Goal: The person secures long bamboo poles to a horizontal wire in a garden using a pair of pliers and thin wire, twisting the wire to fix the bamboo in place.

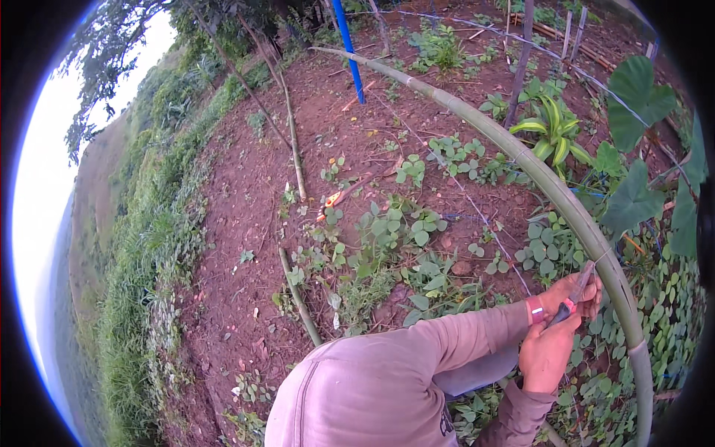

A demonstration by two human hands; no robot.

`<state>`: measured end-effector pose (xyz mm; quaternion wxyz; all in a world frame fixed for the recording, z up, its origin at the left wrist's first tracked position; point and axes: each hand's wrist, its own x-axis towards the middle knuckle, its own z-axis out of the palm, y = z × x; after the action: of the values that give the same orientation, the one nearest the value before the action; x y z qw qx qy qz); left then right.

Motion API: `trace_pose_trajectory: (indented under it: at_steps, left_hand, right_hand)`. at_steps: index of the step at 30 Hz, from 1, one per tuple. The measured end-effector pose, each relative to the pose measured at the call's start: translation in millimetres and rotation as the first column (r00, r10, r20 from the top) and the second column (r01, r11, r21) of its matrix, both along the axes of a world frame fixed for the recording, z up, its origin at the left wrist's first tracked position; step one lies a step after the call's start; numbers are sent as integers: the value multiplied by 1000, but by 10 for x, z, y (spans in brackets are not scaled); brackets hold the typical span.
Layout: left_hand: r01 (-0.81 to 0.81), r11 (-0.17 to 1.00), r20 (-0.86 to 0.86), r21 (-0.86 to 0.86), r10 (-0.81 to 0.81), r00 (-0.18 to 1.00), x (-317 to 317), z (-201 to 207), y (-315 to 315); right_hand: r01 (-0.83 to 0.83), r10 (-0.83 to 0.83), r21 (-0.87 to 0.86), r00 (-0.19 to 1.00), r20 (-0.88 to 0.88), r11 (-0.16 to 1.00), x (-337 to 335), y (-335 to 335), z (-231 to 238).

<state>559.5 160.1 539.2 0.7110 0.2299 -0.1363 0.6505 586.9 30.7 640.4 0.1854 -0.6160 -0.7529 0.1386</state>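
Observation:
My right hand (547, 354) is closed around the black and red handle of a knife (582, 281). Its narrow blade points up and its tip reaches the side of a long green bamboo pole (525, 155). Just behind the blade is my left hand (562, 292), with a red band at the wrist and the fingers curled beside the pole. What those fingers hold, if anything, is hidden by the knife and the other hand. The pole runs from the far middle down the right side and looks bent toward the rim.
An orange-handled tool (335, 200) lies on the brown soil. Wire (477, 212) crosses the low leafy plants left of the pole. A blue post (348, 52) and thin wooden stakes (521, 59) stand farther off. Beyond the soil at left, a grassy slope (149, 246) falls away.

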Motion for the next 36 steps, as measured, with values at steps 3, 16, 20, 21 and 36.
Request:
trace_pose_trajectory:
  at_steps: [3, 16, 20, 21, 36]
  left_hand:
    - [-3, 999, -272, -53, -11, 962, -165, 111, 14]
    - [-169, 620, -640, 766, 713, -287, -977, 1718, -667]
    - [325, 299, -197, 897, 929, -312, -418, 1612, -731]
    - [441, 277, -90, 854, 913, -399, -372, 1450, -671]
    - [-195, 890, -804, 411, 455, 382, -1268, 1789, -141]
  right_hand:
    - [43, -42, 33, 999, -35, 999, 103, 51, -24]
    - [124, -110, 33, 956, -273, 992, 35, 76, -192]
    - [-120, 218, 451, 960, -173, 884, -23, 122, -495]
    - [-128, 228, 456, 958, -173, 881, -45, 106, -465]
    - [15, -166, 439, 936, 309, 898, 349, 166, -191]
